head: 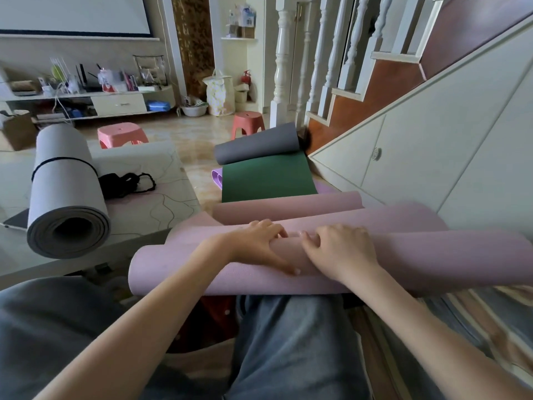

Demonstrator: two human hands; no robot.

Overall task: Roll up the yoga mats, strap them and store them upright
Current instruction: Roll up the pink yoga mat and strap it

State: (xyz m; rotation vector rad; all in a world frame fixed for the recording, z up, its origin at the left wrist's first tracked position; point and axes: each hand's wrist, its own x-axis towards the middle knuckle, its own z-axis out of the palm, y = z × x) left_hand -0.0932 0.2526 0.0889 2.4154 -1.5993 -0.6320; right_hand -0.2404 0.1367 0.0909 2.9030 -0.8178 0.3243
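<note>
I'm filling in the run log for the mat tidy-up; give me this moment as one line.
step: rolling pink mat | left hand: grips roll | right hand: grips roll | grey mat: rolled, strapped, lying down | green mat: unrolled

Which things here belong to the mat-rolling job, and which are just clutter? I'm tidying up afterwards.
Job: pink mat gripped by left hand and right hand; strapped grey mat; green mat; black straps.
Clutter: red stools; fire extinguisher; basin.

The pink mat point(403, 255) blurs rightward; its right end is cut off.
</note>
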